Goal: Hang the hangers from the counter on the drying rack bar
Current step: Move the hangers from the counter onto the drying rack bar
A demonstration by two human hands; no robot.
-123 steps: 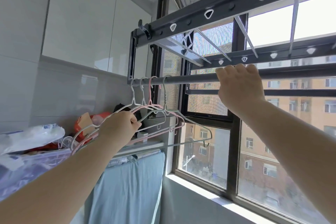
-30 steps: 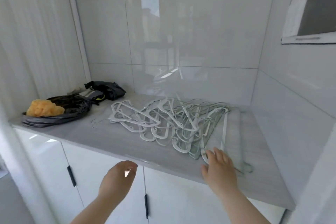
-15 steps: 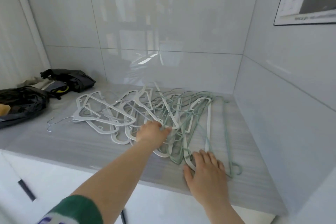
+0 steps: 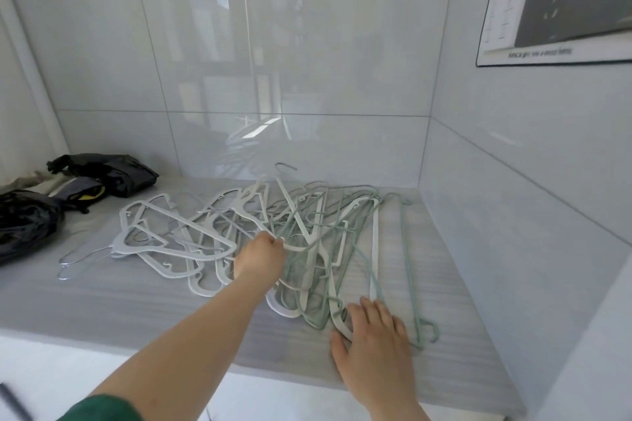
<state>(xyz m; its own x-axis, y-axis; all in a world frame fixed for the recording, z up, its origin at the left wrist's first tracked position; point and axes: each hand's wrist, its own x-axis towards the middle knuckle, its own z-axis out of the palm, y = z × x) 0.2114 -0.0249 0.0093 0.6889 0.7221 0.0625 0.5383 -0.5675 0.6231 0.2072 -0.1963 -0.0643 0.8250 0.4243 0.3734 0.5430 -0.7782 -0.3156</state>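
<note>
A tangled pile of hangers (image 4: 307, 232), white, pale green and a few bare wire ones, lies spread across the grey counter (image 4: 136, 304). My left hand (image 4: 261, 258) reaches into the middle of the pile with its fingers closed around hangers there. My right hand (image 4: 372, 335) rests flat with fingers spread on the near ends of the green hangers by the counter's front edge. The drying rack bar is out of view.
Black bags (image 4: 102, 174) and a crumpled black sack (image 4: 24, 222) sit at the counter's left end. Glossy tiled walls close off the back and the right side. A framed picture (image 4: 561, 3) hangs on the right wall. White cabinet fronts run below the counter.
I turned from the rack at the window to the counter. In the last second my left hand went from below the counter edge into the pile and closed on hangers; my right hand stayed put.
</note>
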